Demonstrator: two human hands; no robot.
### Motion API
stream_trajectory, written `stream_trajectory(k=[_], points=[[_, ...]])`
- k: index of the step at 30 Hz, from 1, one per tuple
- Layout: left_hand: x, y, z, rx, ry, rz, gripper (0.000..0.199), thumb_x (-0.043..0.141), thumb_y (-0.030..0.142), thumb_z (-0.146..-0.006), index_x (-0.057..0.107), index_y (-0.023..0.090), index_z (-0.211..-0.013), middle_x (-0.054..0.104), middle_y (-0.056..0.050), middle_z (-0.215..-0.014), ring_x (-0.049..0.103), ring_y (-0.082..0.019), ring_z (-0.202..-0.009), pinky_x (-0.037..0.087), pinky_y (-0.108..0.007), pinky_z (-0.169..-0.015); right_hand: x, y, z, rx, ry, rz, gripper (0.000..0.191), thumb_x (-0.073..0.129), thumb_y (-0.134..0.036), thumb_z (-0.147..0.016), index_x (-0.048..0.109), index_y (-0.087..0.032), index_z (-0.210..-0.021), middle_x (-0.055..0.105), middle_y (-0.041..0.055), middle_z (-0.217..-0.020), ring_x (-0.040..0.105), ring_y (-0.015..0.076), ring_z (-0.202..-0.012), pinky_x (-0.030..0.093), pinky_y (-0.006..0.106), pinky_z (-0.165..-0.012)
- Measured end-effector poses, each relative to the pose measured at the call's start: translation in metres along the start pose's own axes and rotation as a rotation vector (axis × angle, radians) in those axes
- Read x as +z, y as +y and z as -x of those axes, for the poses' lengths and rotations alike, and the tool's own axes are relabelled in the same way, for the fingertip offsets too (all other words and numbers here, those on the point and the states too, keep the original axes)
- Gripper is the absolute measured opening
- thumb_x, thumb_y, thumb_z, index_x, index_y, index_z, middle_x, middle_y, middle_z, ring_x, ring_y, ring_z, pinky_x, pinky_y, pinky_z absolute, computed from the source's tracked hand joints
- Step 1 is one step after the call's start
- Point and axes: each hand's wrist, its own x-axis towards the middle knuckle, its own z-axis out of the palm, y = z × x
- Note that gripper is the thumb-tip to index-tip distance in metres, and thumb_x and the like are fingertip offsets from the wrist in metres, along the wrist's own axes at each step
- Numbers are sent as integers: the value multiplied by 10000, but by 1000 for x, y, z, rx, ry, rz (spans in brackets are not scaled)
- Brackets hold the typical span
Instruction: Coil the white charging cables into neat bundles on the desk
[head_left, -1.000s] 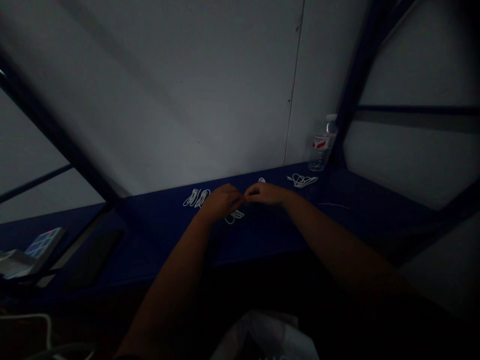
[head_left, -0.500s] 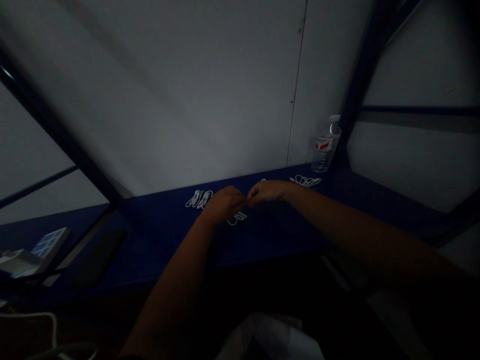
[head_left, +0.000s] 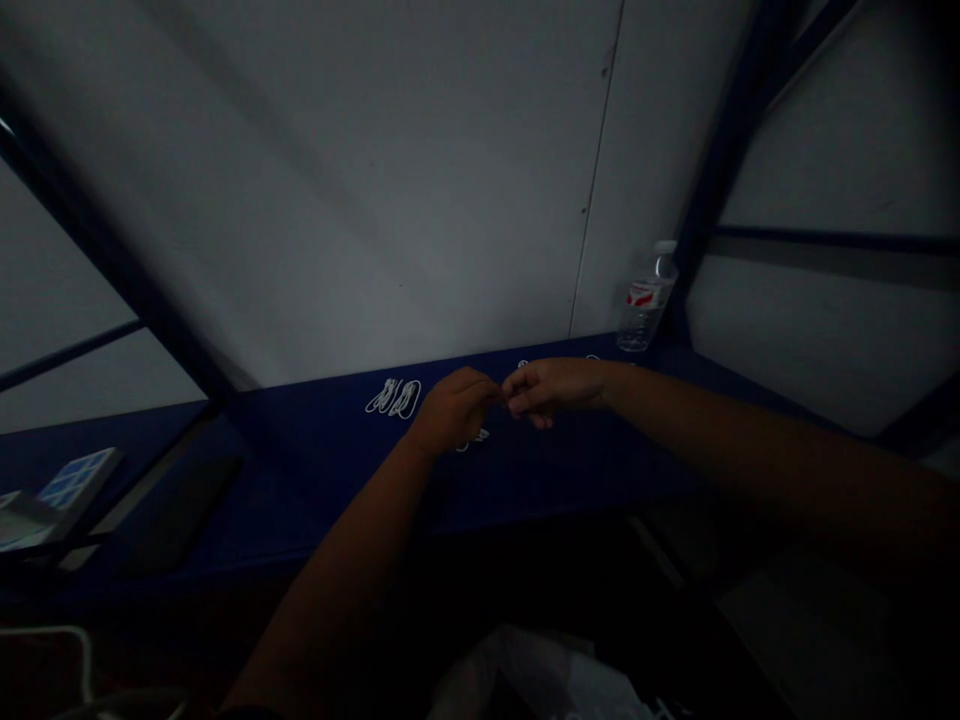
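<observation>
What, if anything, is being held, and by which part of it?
It cannot be told: the left grip and right grip are close together, but the picture is too dark there.

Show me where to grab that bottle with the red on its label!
I'd grip the bottle around its label, coming from the front. It stands on its base, cap up, and that middle part looks round. The wall is behind it, and a blue post is close on its right.

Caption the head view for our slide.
Left hand beside right hand above blue shelf with white cables and a bottle.
</observation>
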Motion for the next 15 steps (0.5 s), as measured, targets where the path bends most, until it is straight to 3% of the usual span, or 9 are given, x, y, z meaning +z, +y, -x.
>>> stream_trajectory(k=[5, 15], points=[[-2, 2, -2, -18, 123, -65, 128, 515, 171, -928, 641, 179, -948, 669, -67, -867, 607, -165, -849, 506, -321, -781, 9, 1, 9, -59, 40, -132, 313, 716, -410, -824, 650, -138, -965, 704, 64, -846, 684, 148, -685, 556, 263, -640], [-3, 8, -2, 21, 176, -115, 101, 519, 191, -931, 612, 182, -968, 660, -73, -895, 607, -173, -873, 518, -331, -781, 25, -2, 9, -133, 12, -203, 289, 662, -399, -868, 656, -117, -930, 718, 81, -835, 694, 155, -663, 550, 238, -576]])
